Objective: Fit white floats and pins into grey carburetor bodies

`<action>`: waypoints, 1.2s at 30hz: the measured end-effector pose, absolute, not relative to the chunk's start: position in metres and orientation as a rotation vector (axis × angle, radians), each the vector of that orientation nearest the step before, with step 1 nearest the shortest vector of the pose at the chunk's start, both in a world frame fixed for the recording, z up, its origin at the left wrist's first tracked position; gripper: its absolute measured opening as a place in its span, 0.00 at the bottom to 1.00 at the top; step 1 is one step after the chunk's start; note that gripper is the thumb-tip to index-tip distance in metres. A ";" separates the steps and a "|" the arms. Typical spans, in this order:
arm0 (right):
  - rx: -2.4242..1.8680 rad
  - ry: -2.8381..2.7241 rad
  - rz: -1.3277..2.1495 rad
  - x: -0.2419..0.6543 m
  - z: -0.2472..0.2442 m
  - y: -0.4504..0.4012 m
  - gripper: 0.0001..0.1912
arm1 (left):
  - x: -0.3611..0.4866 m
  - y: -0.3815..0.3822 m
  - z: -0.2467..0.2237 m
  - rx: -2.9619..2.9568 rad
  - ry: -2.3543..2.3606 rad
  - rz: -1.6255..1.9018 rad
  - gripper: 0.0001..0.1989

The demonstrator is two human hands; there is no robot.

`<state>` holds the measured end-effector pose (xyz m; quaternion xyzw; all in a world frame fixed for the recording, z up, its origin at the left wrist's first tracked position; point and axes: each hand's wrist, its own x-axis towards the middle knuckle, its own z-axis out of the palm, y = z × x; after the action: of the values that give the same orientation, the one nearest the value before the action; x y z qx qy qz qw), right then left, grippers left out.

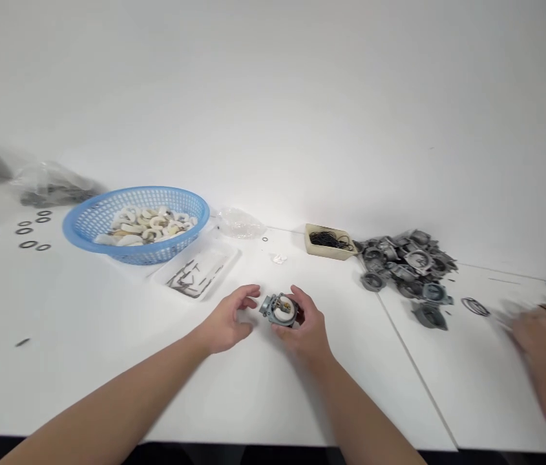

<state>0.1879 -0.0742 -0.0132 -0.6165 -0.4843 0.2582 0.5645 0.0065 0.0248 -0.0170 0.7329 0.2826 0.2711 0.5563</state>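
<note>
Metal housing point(269, 306), grey and compact, is over the near middle of the white table point(108, 349), its face turned up with a white curved insert point(283, 315) lying in it and brass-coloured bits showing at the centre. The right hand point(309, 326) has it gripped, thumb and fingers closed around its right side. Just off its other side, the left hand point(228, 321) is curled with thumb and fingers apart, holding nothing. With the insert in, this one looks partly put together; whether a seal sits around its rim is too small to tell.

Farther out, plenty seems left: loose white pieces point(149, 223) in a blue basket point(72, 226), thin metal pins point(187, 279) in a white tray point(227, 255), black rings point(331, 240) in a cream box point(328, 250), and a heap of grey housings point(401, 268) to the right. Dark flat rings point(29, 248) lie at far left; a co-worker's blurred hand point(539, 332) is at far right.
</note>
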 end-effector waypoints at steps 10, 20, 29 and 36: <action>-1.521 -0.913 0.364 0.253 -0.008 -0.108 0.42 | 0.005 0.031 -0.016 1.836 0.711 0.547 0.28; -1.918 -0.524 -0.199 0.399 -0.005 -0.220 0.44 | 0.011 0.028 -0.014 1.834 0.813 0.593 0.27; -2.072 -0.402 -0.415 0.450 -0.006 -0.258 0.37 | 0.011 0.042 -0.030 1.806 0.784 0.643 0.31; -2.097 -0.444 -0.421 0.455 -0.014 -0.256 0.37 | 0.014 0.040 -0.034 1.816 0.789 0.696 0.29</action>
<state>0.4553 -0.2563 -0.0135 -0.8521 -0.1805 -0.1710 0.4606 0.0143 0.0401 -0.0336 0.7503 0.3261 0.2876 0.4980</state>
